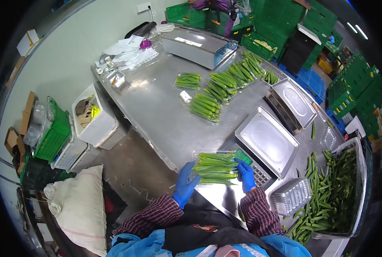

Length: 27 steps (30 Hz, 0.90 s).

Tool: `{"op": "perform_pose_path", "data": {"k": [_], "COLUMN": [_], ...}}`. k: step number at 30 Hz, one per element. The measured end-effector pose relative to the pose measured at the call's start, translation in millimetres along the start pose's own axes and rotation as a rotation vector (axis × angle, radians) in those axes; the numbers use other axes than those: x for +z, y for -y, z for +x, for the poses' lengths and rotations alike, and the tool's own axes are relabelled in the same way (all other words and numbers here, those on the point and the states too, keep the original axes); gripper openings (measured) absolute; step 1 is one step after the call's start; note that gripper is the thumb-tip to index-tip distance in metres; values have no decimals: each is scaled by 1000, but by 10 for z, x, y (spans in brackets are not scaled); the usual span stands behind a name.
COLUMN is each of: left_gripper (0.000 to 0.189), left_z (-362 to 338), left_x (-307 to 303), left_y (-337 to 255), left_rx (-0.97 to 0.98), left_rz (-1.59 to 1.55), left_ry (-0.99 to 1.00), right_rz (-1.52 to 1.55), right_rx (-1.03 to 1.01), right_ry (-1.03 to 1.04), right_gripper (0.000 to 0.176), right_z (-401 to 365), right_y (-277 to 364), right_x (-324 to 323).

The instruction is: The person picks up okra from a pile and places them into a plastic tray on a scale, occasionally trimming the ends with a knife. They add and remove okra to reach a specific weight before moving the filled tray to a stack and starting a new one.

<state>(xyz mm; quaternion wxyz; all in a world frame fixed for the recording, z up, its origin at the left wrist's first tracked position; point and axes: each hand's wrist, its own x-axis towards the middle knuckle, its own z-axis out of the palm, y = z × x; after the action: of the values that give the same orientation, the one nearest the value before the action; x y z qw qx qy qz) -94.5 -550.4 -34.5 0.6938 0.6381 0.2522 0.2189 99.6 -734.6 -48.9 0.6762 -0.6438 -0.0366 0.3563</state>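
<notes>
A transparent plastic tray of okra (216, 167) is held level in front of me, its pods lined up side by side. My left hand (184, 184), in a blue glove, grips the tray's left end with closed fingers. Closed at its right end is my right hand (245, 174), also gloved in blue; the fingertips are partly hidden. Just beyond the right hand lies a weighing scale (259, 174) with a keypad and a green display, topped by a metal pan (268, 141). Stacked transparent trays (291, 197) sit to the right of my right hand.
Loose okra (336, 192) fills a lined crate on the right and spills onto the metal table (148, 107). Several packed okra trays (204, 107) stand mid-table, near a steel wrapping machine (195, 45). A white sack (81, 210) and bins (94, 120) are at left. Another person (219, 10) stands behind.
</notes>
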Motion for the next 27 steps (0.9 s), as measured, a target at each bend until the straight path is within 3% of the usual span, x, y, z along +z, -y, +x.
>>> {"op": "perform_pose_path", "data": {"k": [9,11,13,15,17,21,23,27], "left_gripper": [62,60,58,57,57,57,57,58], "left_z": [504,761,1038,1415,1728,2254,2491,2845], "left_x": [-417,-527,-757,-994,-1239,-1784,-2005,-2407], "left_y": [34,21,67,118,71,36,144,68], "left_rx": [-8,-59,-85,17,8,-69,51,-155], "left_rz": [29,-64,-62,148,101,-4,87,51], "left_ry": [80,137,170,217,227,201,122,23], "right_rz": [-16,13,4,16,-56,-53,-82,-77], "right_rx": [-71,-170,-54,-56,-27,-1,41,100], "right_ry": [-98,-128,-134,-188,-222,-185,-153,-78], "right_gripper": [29,28,27,27,27,30,36,39], "right_z": [123,362,497,694,856,1314,1597,2069], "right_y": [70,-5,51,54,130,302,333,436], "right_x": [392,507,686,1000,1303,1990,2241,2757]}}
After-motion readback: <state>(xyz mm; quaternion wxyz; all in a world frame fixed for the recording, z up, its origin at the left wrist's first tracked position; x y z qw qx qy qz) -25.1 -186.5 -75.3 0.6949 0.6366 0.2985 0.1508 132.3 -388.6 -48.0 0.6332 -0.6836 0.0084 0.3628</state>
